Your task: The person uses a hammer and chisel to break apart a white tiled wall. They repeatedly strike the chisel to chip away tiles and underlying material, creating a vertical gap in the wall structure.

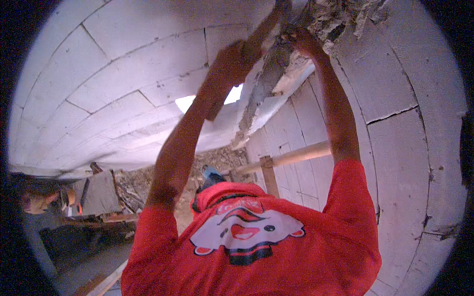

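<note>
Both my arms are raised towards the top of the view, where two pale block walls meet at a rough corner. My left hand (234, 62) is wrapped around the brown handle (264, 26) of a tool, probably a hammer. Its butt sticks out below my fist, and its far end is lost in shadow at the upper edge. My right hand (305, 41) is close against the broken masonry (335, 22), fingers curled. Shadow and blur hide whether something is in it. A rough grey mortar strip (259, 94) runs down the corner below it.
Pale block walls rise at left (122, 77) and right (392, 148). A wooden pole (296, 157) crosses beside me, with an upright board (269, 175) under it. Bright openings (233, 94) show behind my left forearm. Boards and debris (98, 194) lie lower left; rubble covers the ground (218, 157).
</note>
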`<state>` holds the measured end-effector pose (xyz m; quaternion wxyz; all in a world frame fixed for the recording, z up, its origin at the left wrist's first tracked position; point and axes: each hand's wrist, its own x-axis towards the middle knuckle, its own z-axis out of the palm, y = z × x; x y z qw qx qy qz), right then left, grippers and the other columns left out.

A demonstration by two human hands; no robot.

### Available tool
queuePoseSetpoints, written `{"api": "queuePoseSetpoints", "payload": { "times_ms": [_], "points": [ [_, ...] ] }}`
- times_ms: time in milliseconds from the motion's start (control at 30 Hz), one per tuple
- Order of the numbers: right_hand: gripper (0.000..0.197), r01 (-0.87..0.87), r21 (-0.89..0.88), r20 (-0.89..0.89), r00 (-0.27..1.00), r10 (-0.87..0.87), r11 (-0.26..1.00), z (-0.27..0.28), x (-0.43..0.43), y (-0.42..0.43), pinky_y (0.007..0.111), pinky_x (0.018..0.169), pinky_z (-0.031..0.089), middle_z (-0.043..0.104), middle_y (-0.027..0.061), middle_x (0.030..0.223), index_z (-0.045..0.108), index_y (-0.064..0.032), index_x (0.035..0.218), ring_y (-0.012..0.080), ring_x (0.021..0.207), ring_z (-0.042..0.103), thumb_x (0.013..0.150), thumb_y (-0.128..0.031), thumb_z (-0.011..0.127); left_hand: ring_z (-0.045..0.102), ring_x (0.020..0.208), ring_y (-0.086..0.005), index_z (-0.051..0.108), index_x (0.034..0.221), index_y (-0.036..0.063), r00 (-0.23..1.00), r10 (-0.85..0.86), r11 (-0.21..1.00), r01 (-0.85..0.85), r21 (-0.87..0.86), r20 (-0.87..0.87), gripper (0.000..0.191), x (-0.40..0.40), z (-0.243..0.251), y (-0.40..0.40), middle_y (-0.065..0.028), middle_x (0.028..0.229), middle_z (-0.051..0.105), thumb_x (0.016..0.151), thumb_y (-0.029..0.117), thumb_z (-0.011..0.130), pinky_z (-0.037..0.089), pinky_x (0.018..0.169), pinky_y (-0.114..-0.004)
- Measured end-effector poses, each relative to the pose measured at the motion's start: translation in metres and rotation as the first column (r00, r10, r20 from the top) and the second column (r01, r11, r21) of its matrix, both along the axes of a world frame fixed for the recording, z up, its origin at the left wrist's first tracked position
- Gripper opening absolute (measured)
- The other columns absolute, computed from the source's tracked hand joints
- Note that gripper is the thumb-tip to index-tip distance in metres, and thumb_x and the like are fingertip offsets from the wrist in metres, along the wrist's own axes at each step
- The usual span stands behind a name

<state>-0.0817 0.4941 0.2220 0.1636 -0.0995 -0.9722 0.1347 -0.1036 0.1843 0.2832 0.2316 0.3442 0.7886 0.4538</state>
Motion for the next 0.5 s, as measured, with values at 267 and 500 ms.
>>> {"api": "queuePoseSetpoints", "payload": {
  "times_ms": [267,500],
  "points": [
    [0.039,-0.035,0.253,-0.104,0.993,0.063,0.967,-0.027,-0.006,0.048,0.045,0.081,0.047,0.062,0.0157,0.103,0.064,-0.0121,0.103,0.0373,0.092,0.059,0.09,-0.045,0.048,0.057,0.081,-0.0469,0.05,0.107,-0.0023,0.896,0.299,0.778,-0.029,0.628,-0.329,0.043,0.015,0.046,0.012,-0.0279,0.091,0.057,0.088,0.036,0.054,0.046,0.071,-0.052],
    [0.042,0.002,0.253,-0.021,1.0,0.004,0.967,-0.012,0.005,0.027,0.042,0.078,0.049,0.065,0.0171,0.088,0.065,-0.0062,0.098,0.0353,0.084,0.062,0.086,-0.045,0.055,0.057,0.078,-0.0461,0.052,0.1,-0.003,0.96,0.168,0.955,-0.101,0.28,-0.225,0.043,0.002,-0.089,0.023,-0.0271,0.089,0.057,0.089,0.038,0.051,0.046,0.07,-0.052]
  ]
}}
